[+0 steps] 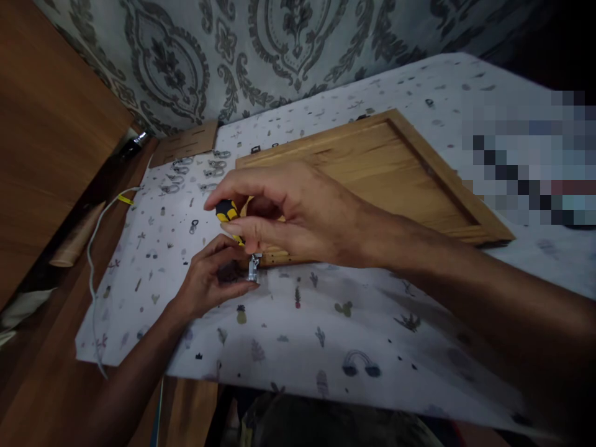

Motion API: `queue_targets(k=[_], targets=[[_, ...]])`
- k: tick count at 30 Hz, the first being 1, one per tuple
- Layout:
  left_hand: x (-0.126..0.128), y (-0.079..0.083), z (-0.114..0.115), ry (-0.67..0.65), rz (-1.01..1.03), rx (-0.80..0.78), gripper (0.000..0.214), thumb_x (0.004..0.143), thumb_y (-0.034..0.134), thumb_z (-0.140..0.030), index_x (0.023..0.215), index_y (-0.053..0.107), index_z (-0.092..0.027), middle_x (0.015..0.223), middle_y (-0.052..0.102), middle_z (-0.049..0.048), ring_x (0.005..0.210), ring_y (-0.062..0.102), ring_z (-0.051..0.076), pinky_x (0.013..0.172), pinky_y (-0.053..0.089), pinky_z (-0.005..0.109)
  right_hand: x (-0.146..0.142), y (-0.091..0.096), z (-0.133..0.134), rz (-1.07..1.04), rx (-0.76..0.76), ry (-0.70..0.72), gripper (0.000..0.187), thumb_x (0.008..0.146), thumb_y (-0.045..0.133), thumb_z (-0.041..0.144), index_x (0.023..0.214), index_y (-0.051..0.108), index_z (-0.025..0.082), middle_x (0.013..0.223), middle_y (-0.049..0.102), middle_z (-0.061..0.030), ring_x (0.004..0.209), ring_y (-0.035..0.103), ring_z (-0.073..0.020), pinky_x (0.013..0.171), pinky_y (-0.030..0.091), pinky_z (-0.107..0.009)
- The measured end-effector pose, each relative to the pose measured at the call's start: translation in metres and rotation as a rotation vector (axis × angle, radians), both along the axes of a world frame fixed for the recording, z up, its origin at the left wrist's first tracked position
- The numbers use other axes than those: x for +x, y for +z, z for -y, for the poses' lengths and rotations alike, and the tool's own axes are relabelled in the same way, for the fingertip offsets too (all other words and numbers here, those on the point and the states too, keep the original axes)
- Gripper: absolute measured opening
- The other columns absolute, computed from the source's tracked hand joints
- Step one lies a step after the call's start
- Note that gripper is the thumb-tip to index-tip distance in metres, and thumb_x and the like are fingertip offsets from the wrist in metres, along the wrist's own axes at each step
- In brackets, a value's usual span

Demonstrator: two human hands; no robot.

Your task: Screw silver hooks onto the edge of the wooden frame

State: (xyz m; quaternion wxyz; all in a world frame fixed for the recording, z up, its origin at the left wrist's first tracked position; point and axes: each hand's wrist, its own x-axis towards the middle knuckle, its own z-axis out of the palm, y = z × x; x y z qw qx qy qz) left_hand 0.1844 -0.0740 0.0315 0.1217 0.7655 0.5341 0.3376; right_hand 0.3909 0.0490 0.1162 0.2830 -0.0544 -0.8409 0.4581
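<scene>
A screwdriver with a black and yellow handle (226, 212) is gripped by the fingers of my right hand (302, 217), its handle tilted up to the left and its tip hidden. Below it, my left hand (205, 276) pinches a small silver metal hinge (253, 268) between thumb and fingers. The hinge is at the near left corner of a framed wooden panel (335, 162), which lies on the table. My right hand covers part of the panel. Small dark holes or marks show along the panel's near edge.
Several metal hinges (215, 164) lie on the patterned white tablecloth (298, 347) beyond my left hand. A small metal part (194, 226) is closer in. Behind them is a piece of brown cardboard (186, 143). A white cable (91, 273) hangs along the left edge.
</scene>
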Motion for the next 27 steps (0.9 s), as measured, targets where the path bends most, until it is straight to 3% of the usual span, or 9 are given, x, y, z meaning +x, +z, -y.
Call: queue_targets(k=[2, 6, 13, 16, 20, 24, 27], targets=[[-0.0012, -0.0016, 0.0006, 0.01, 0.002, -0.001, 0.036, 0.082, 0.082, -0.045, 0.11, 0.074, -0.023, 0.106, 0.068, 0.0065, 0.098, 0.069, 0.022, 0.083, 0.059, 0.033, -0.0002, -0.0006, 0.0013, 0.006, -0.004, -0.027, 0.003, 0.096, 0.063, 0.016, 0.096, 0.061, 0.018, 0.077, 0.061, 0.0048, 0.072, 0.062, -0.0073, 0.059, 0.044, -0.018], [-0.0025, -0.0039, 0.002, 0.055, -0.014, 0.001, 0.035, 0.079, 0.085, -0.043, 0.106, 0.075, -0.023, 0.109, 0.069, 0.0069, 0.099, 0.069, 0.023, 0.087, 0.059, 0.036, -0.001, -0.0008, 0.0036, 0.007, 0.014, -0.092, 0.019, 0.092, 0.07, 0.022, 0.083, 0.054, 0.019, 0.069, 0.057, 0.0072, 0.066, 0.056, -0.0061, 0.055, 0.04, -0.018], [0.0014, 0.0016, 0.0003, 0.005, 0.001, 0.01, 0.031, 0.083, 0.082, -0.042, 0.106, 0.073, -0.023, 0.11, 0.069, 0.0063, 0.1, 0.069, 0.022, 0.088, 0.059, 0.034, -0.0003, 0.003, -0.0011, 0.0, 0.046, -0.031, 0.012, 0.092, 0.068, 0.016, 0.103, 0.064, 0.02, 0.095, 0.067, 0.0051, 0.081, 0.063, -0.0064, 0.065, 0.046, -0.017], [0.0003, 0.0004, 0.0, 0.001, 0.003, 0.024, 0.034, 0.083, 0.082, -0.043, 0.108, 0.073, -0.023, 0.112, 0.068, 0.0069, 0.103, 0.069, 0.023, 0.088, 0.059, 0.034, -0.0005, 0.0022, -0.0002, 0.019, 0.027, -0.031, 0.004, 0.094, 0.065, 0.015, 0.096, 0.064, 0.018, 0.09, 0.066, 0.0048, 0.081, 0.064, -0.0066, 0.065, 0.046, -0.017], [-0.0018, -0.0015, 0.0007, 0.015, -0.01, 0.007, 0.035, 0.083, 0.083, -0.044, 0.108, 0.073, -0.021, 0.111, 0.068, 0.0068, 0.101, 0.069, 0.022, 0.088, 0.059, 0.034, -0.0008, 0.001, 0.0026, 0.059, 0.058, -0.11, 0.018, 0.093, 0.07, 0.024, 0.084, 0.056, 0.017, 0.082, 0.063, 0.0049, 0.079, 0.062, -0.0071, 0.062, 0.045, -0.016], [-0.0004, 0.0011, 0.0005, 0.018, -0.027, 0.002, 0.034, 0.082, 0.083, -0.043, 0.107, 0.074, -0.021, 0.11, 0.069, 0.0066, 0.101, 0.069, 0.023, 0.089, 0.059, 0.034, 0.0003, 0.0018, 0.0014, 0.057, 0.133, -0.116, 0.012, 0.094, 0.066, 0.021, 0.089, 0.058, 0.015, 0.088, 0.065, 0.0041, 0.082, 0.062, -0.0067, 0.068, 0.049, -0.016], [0.0008, 0.0024, 0.0002, -0.002, -0.022, 0.021, 0.033, 0.084, 0.081, -0.043, 0.109, 0.073, -0.022, 0.111, 0.069, 0.0067, 0.102, 0.069, 0.022, 0.09, 0.059, 0.034, 0.0006, 0.0011, -0.0008, 0.01, 0.117, -0.025, 0.008, 0.095, 0.062, 0.014, 0.103, 0.062, 0.015, 0.096, 0.067, 0.0033, 0.085, 0.064, -0.0062, 0.072, 0.051, -0.017]])
